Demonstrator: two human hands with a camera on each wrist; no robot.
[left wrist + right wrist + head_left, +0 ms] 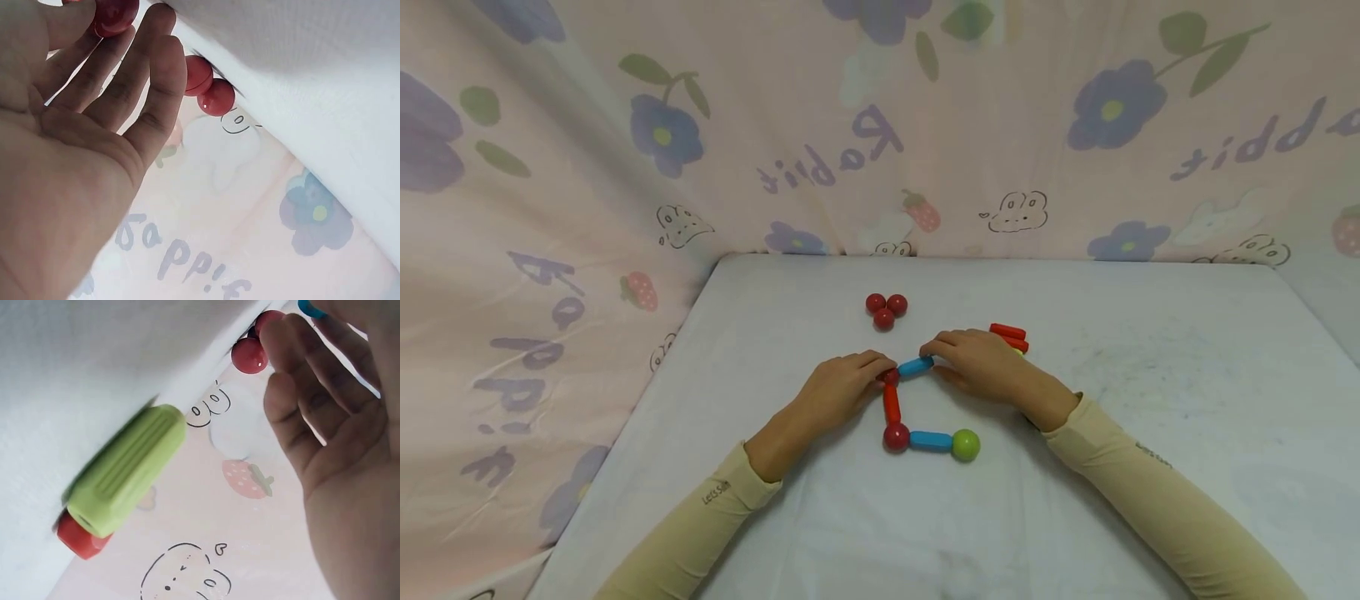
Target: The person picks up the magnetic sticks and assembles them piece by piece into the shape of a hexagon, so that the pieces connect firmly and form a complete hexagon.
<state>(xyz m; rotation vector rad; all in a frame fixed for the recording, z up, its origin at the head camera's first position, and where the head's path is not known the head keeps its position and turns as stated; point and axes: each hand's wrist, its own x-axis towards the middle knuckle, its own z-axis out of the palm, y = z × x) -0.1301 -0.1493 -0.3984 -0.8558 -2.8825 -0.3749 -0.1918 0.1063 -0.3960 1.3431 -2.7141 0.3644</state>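
Note:
My left hand [846, 383] holds a red ball [892, 377] at the upper corner of a stick-and-ball toy frame; the ball also shows in the left wrist view between thumb and fingers. From that ball a blue rod [916, 367] slants up to the right, its far end pinched by my right hand [981, 362]. A red rod [891, 404] runs down from the same ball to a lower red ball [896, 437]. To the right of this, a second blue rod [931, 442] meets a green ball [966, 445]. Fingertips partly hide the upper ball.
Three loose red balls [883, 319] sit together beyond the hands on the white tabletop [775, 317]. Red rods [1008, 332] lie behind my right hand, with a green rod [128, 469] beside them. A patterned curtain [820, 125] hangs at the back and left.

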